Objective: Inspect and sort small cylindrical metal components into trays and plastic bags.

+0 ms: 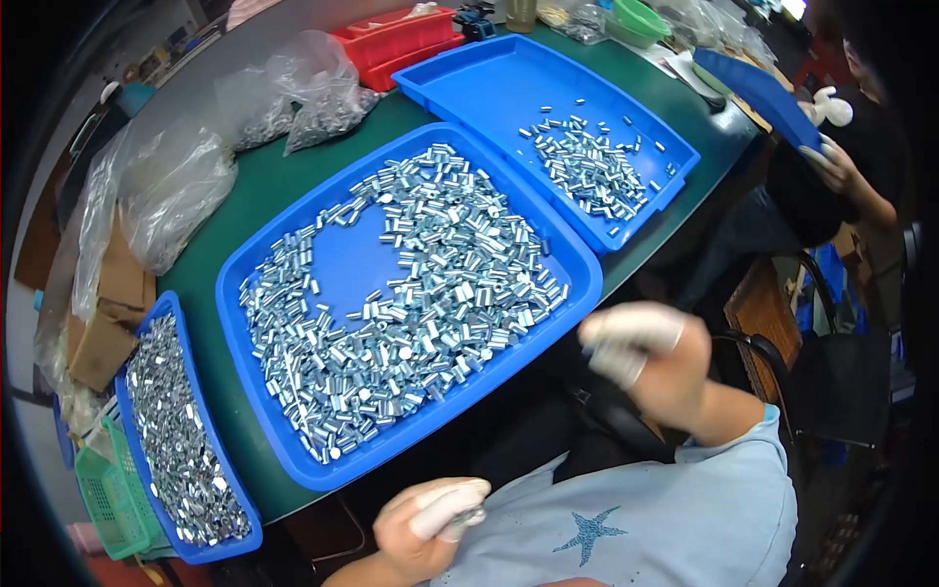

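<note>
I see my left hand [430, 519] pinching one shiny metal sleeve [471, 517]; my right hand [646, 357], at three o'clock, is clenched; three blue trays [293, 460] hold uncountable sleeves.

Three blue trays [256, 293] of metal sleeves [421, 284], two red trays [396, 39].

Clear plastic bags [313, 93] of small metal parts: far left of green bench [274, 191], behind big blue tray, crumpled, glossy. Larger clear plastic bag [171, 191]: bench's left edge, slumped, mostly see-through. Brown cardboard boxes [108, 313]: left of bench, beneath that bag, flaps open. More clear bags [709, 24]: far right corner, contents unclear. No screens or signs seen.
</note>
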`<state>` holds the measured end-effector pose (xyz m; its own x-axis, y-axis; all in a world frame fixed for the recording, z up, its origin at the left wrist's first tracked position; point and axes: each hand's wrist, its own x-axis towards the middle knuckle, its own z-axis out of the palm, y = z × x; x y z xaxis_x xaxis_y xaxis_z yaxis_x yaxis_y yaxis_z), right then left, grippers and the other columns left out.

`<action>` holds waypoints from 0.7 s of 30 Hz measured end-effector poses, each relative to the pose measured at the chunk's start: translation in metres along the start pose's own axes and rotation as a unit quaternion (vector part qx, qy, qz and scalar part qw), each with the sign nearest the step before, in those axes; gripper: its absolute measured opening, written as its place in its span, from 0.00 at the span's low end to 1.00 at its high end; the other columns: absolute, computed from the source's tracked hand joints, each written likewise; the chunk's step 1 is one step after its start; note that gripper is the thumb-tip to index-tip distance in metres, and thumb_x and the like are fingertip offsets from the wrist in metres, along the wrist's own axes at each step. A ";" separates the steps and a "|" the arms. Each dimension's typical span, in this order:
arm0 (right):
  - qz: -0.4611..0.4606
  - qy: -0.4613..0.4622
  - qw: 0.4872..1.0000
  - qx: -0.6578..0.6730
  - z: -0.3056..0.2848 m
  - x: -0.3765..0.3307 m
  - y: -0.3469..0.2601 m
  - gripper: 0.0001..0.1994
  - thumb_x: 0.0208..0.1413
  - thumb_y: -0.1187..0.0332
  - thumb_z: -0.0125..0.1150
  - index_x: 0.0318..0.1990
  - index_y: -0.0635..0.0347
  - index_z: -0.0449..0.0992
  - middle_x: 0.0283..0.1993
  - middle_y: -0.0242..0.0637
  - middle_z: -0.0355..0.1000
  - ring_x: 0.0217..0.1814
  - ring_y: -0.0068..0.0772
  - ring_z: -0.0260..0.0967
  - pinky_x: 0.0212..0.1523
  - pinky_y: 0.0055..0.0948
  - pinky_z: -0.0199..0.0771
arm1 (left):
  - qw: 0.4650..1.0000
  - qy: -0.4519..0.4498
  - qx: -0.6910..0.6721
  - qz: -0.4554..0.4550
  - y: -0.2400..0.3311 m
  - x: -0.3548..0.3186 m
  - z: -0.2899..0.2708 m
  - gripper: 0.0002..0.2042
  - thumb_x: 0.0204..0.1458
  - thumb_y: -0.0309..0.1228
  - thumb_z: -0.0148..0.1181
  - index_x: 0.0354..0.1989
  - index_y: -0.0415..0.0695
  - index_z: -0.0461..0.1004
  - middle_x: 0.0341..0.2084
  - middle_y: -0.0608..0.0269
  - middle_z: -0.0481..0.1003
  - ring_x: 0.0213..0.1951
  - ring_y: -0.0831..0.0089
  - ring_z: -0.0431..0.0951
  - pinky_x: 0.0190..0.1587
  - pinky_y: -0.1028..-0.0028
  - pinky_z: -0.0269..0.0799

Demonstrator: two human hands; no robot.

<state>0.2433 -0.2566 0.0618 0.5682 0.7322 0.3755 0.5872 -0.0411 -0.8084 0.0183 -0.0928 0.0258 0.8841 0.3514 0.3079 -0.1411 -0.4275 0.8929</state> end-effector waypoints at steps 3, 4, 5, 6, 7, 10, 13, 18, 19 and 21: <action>0.043 0.128 0.984 0.114 -0.020 0.042 0.028 0.11 0.48 0.79 0.61 0.40 0.67 0.73 0.39 0.40 0.74 0.42 0.26 0.71 0.45 0.24 0.70 | 0.989 0.102 0.056 0.087 0.013 0.017 -0.036 0.08 0.48 0.24 0.59 0.37 0.36 0.75 0.31 0.55 0.76 0.29 0.74 0.76 0.31 0.79 0.71; 0.031 0.121 0.984 0.123 -0.026 0.055 0.034 0.11 0.48 0.79 0.61 0.40 0.67 0.73 0.39 0.40 0.74 0.42 0.26 0.71 0.45 0.24 0.70 | 0.987 0.128 0.071 0.069 0.017 0.025 -0.051 0.08 0.48 0.23 0.58 0.37 0.35 0.75 0.31 0.56 0.76 0.30 0.75 0.75 0.32 0.78 0.71; 0.067 0.113 0.981 0.146 -0.033 0.066 0.041 0.12 0.48 0.80 0.59 0.42 0.68 0.72 0.40 0.40 0.73 0.41 0.27 0.71 0.45 0.24 0.70 | 0.983 0.155 0.086 0.051 0.020 0.034 -0.066 0.08 0.49 0.21 0.56 0.38 0.35 0.74 0.32 0.57 0.75 0.31 0.76 0.75 0.33 0.78 0.70; 0.102 0.095 0.975 0.172 -0.032 0.076 0.044 0.12 0.48 0.81 0.58 0.43 0.68 0.71 0.40 0.40 0.73 0.41 0.27 0.71 0.46 0.24 0.70 | 0.973 0.206 0.102 -0.007 0.019 0.040 -0.081 0.08 0.50 0.22 0.55 0.38 0.35 0.74 0.32 0.59 0.75 0.32 0.77 0.73 0.35 0.79 0.69; 0.091 0.082 0.975 0.184 -0.027 0.080 0.047 0.12 0.48 0.81 0.58 0.43 0.68 0.71 0.40 0.40 0.73 0.41 0.27 0.71 0.46 0.24 0.70 | 0.958 0.255 0.114 -0.064 0.013 0.049 -0.096 0.08 0.50 0.22 0.54 0.38 0.35 0.74 0.33 0.61 0.74 0.32 0.78 0.72 0.37 0.79 0.68; 0.132 0.065 0.983 0.111 -0.005 0.087 0.052 0.12 0.48 0.82 0.57 0.43 0.68 0.70 0.41 0.41 0.73 0.41 0.27 0.70 0.45 0.25 0.71 | 0.950 0.263 0.029 -0.164 -0.031 0.075 -0.146 0.11 0.53 0.28 0.53 0.41 0.36 0.74 0.36 0.63 0.74 0.37 0.78 0.71 0.41 0.79 0.65; 0.083 0.068 0.984 0.140 0.017 0.067 0.052 0.12 0.49 0.82 0.56 0.43 0.68 0.71 0.41 0.41 0.73 0.41 0.26 0.70 0.44 0.25 0.72 | 0.906 0.315 -0.087 -0.271 -0.068 0.084 -0.161 0.12 0.54 0.29 0.53 0.44 0.37 0.72 0.35 0.66 0.74 0.39 0.77 0.71 0.41 0.79 0.64; 0.030 0.139 0.975 0.172 0.036 0.038 0.066 0.11 0.51 0.81 0.55 0.43 0.67 0.71 0.41 0.40 0.72 0.41 0.25 0.70 0.41 0.24 0.73 | 0.890 0.276 -0.128 -0.341 -0.079 0.102 -0.152 0.12 0.54 0.29 0.53 0.44 0.36 0.72 0.35 0.64 0.74 0.38 0.76 0.72 0.42 0.78 0.65; 0.032 0.139 0.976 0.166 0.038 0.036 0.068 0.11 0.51 0.81 0.55 0.43 0.67 0.71 0.41 0.40 0.72 0.41 0.25 0.70 0.41 0.24 0.73 | 0.893 0.260 -0.156 -0.332 -0.084 0.106 -0.152 0.12 0.53 0.29 0.53 0.43 0.36 0.72 0.35 0.64 0.74 0.38 0.75 0.72 0.42 0.77 0.66; 0.024 0.176 0.972 0.153 0.043 0.033 0.072 0.11 0.52 0.81 0.55 0.44 0.67 0.70 0.42 0.40 0.72 0.41 0.25 0.70 0.40 0.23 0.73 | 0.896 0.240 -0.189 -0.322 -0.092 0.107 -0.150 0.12 0.53 0.29 0.53 0.43 0.35 0.72 0.35 0.63 0.74 0.37 0.75 0.72 0.42 0.77 0.66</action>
<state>0.2794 -0.2063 -0.0035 0.7841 0.4544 0.4228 0.3872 0.1744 -0.9054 0.0587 0.1089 0.0260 0.5553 0.7805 -0.2871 0.1085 0.2743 0.9555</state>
